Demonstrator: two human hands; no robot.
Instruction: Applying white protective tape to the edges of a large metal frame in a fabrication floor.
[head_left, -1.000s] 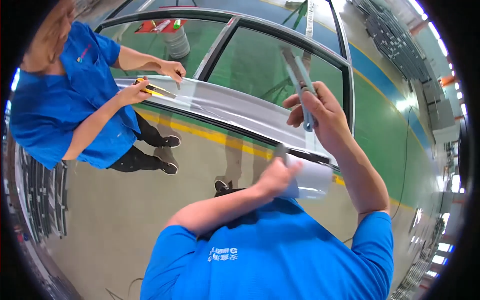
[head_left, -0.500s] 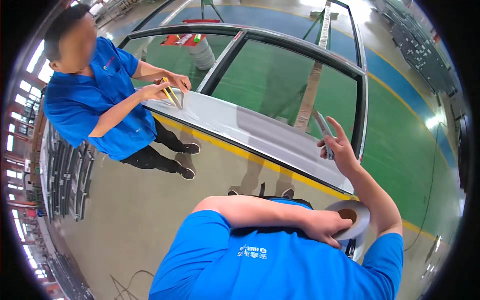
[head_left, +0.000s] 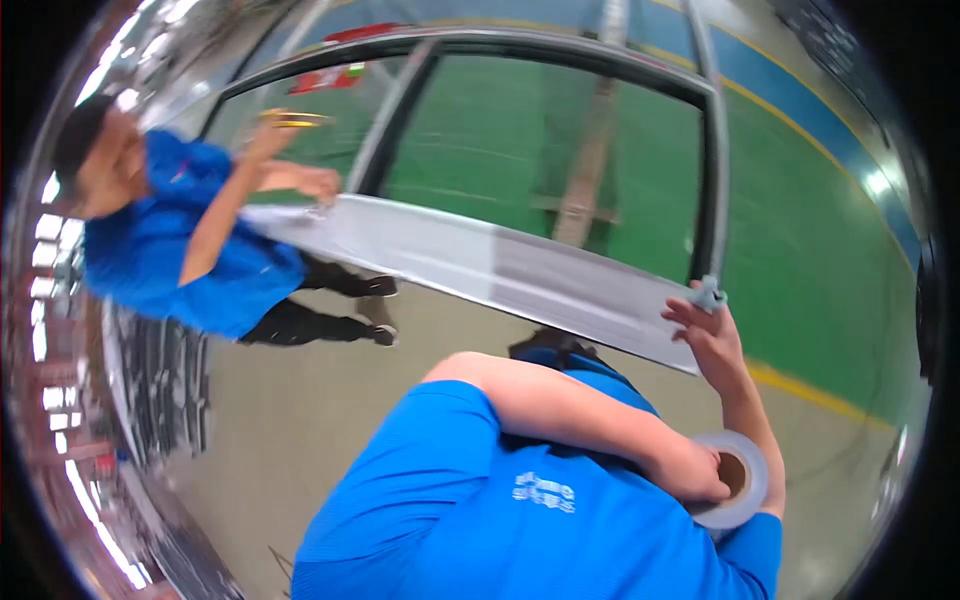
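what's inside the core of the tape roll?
Left hand fingers are hooked into the brown cardboard core of the grey tape roll. The fingertips inside are hidden, as is the roll's far face.

My left hand (head_left: 690,468) reaches across my blue shirt and closes on a grey roll of tape (head_left: 738,480), fingers tucked into its core. My right hand (head_left: 708,335) is raised to the near end of a long silvery strip (head_left: 480,262), touching its edge beside a small grey tool (head_left: 706,295). I cannot tell whether that hand grips the tool. The strip runs along a dark window frame (head_left: 712,180) to a co-worker in blue, whose hands (head_left: 318,183) press its far end. One of them lifts a yellow tool (head_left: 292,119).
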